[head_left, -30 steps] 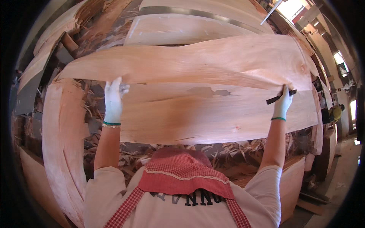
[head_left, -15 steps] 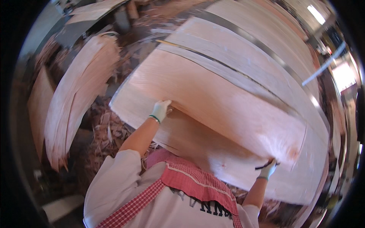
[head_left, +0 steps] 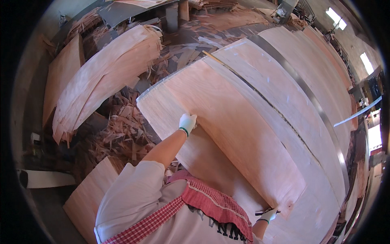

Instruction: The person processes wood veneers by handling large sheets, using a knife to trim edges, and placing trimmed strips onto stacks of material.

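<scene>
A large, thin sheet of wood veneer [head_left: 239, 118] lies on the broad pale work surface [head_left: 325, 203], its near edge lifted and shadowing the wood below. My left hand [head_left: 188, 122], in a white glove with a green cuff, is closed on that near edge, left of the middle. At the sheet's near right corner, my gloved right hand [head_left: 270, 214] is closed on the edge. A thin dark tool [head_left: 262, 212] sticks out from its fingers; its kind is unclear. Beyond the sheet, a long narrow dark strip with a yellowish end [head_left: 213, 58] runs across the surface.
A shiny metal band [head_left: 302, 83] crosses the surface farther off. To the left stands a curved stack of veneer [head_left: 105, 75], with wood scraps [head_left: 126, 134] heaped on the floor beside it. A wooden panel [head_left: 91, 195] is at lower left. A pale blue bar [head_left: 357, 112] juts in at right.
My view has swung, so the scene sits differently. The veneer sheet's right end has come nearer to me, widening the gap to the dark strip. Both hands keep their grip.
</scene>
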Available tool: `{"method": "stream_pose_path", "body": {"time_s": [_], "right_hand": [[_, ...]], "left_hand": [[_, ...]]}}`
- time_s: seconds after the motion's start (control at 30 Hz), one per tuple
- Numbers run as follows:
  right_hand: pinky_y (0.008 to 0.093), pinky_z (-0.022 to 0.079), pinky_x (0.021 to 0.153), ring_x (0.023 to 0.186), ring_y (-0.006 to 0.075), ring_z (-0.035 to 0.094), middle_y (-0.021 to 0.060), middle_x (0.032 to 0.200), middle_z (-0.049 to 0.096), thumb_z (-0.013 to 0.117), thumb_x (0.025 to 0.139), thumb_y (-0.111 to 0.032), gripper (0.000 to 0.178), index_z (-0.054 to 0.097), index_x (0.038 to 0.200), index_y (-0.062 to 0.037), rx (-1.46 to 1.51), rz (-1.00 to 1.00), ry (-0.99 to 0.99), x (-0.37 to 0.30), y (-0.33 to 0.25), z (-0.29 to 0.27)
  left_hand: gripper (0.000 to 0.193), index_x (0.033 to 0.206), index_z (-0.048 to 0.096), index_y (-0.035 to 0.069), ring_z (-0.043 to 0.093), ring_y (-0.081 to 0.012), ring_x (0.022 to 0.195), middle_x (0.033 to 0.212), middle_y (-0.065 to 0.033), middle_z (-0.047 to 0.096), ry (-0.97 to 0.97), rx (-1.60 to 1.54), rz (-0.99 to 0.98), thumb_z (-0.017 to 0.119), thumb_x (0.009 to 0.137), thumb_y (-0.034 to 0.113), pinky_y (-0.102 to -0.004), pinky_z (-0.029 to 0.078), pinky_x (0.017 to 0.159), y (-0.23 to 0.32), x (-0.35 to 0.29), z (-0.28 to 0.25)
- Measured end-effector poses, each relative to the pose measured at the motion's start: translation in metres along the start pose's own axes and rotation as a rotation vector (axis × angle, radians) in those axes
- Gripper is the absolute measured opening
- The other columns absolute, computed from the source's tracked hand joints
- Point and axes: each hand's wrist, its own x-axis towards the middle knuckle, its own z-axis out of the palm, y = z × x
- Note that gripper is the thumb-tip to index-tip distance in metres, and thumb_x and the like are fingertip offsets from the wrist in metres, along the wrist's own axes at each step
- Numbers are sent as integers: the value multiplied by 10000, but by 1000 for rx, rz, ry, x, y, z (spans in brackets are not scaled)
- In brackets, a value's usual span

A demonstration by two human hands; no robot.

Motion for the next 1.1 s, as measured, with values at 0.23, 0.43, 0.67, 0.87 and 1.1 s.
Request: {"method": "stream_pose_path", "body": {"time_s": [0.23, 0.43, 0.67, 0.87, 1.1], "right_hand": [[303, 293, 400, 449, 131, 382, 14, 573, 442, 628, 860, -265, 235, 547, 757, -70, -138, -39, 139, -19, 0, 14], [352, 303, 433, 475, 169, 403, 38, 583, 455, 617, 856, -299, 281, 567, 757, -41, -216, -22, 192, -32, 1, 20], [377, 350, 465, 540, 189, 461, 72, 663, 527, 575, 856, -324, 313, 606, 822, -14, -362, -118, 245, 7, 29, 4], [369, 491, 774, 861, 198, 538, 57, 969, 575, 597, 889, -157, 321, 565, 1179, -22, 77, -117, -110, -15, 21, -6], [380, 506, 809, 904, 251, 622, 141, 1099, 661, 610, 877, -92, 356, 581, 1209, 35, -331, -217, 251, -19, 9, 18]], "left_hand": [[320, 623, 665, 5, 666, -267, 602, 579, -129, 648, 78, 208, 123, 547, 800, 244, -360, 535, 647, -14, 33, -3], [374, 658, 673, 11, 666, -350, 737, 684, -194, 664, 127, 332, 157, 543, 815, 325, -436, 522, 732, -28, 41, -6], [379, 774, 650, -15, 634, -410, 719, 696, -221, 645, 306, 524, 401, 568, 836, 350, -468, 501, 686, -21, 25, 7], [453, 732, 655, -17, 626, -440, 747, 760, -291, 625, 141, 522, 428, 523, 852, 399, -538, 479, 677, -18, 24, 15], [345, 669, 657, -8, 624, -244, 510, 537, -136, 618, 78, 259, 255, 582, 821, 293, -390, 489, 536, -24, 45, 6]]}}
